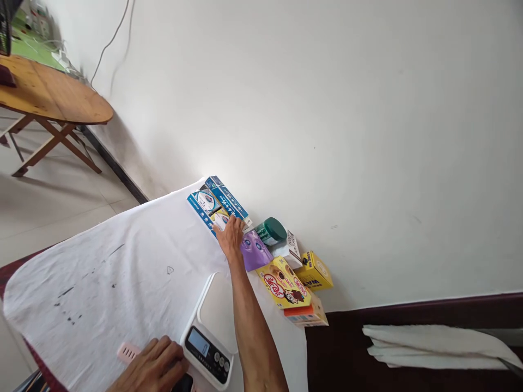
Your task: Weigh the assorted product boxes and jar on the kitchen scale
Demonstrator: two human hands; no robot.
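Observation:
My right hand (pixel 231 237) reaches to the back of the table, thumb and fingers around the near end of a small yellow-and-white box (pixel 220 218), which looks like a soap box. A similar white-and-blue box (pixel 206 201) lies just beyond it, inside a blue carton (pixel 226 197). My left hand (pixel 157 362) lies with bent, slightly spread fingers beside a white digital scale (pixel 216 326). Its display is lit and nothing rests on the visible part of its plate. Under and beside that hand show a pink slotted strap (pixel 127 352) and a dark, rounded object (pixel 183 383), perhaps a watch.
Along the wall stand a purple pouch (pixel 255 250), a green canister (pixel 272 231), a white box (pixel 289 249), a yellow box (pixel 314 271), a yellow snack box (pixel 284 283) and an orange box (pixel 306 313). A wooden folding table (pixel 61 98) stands far left.

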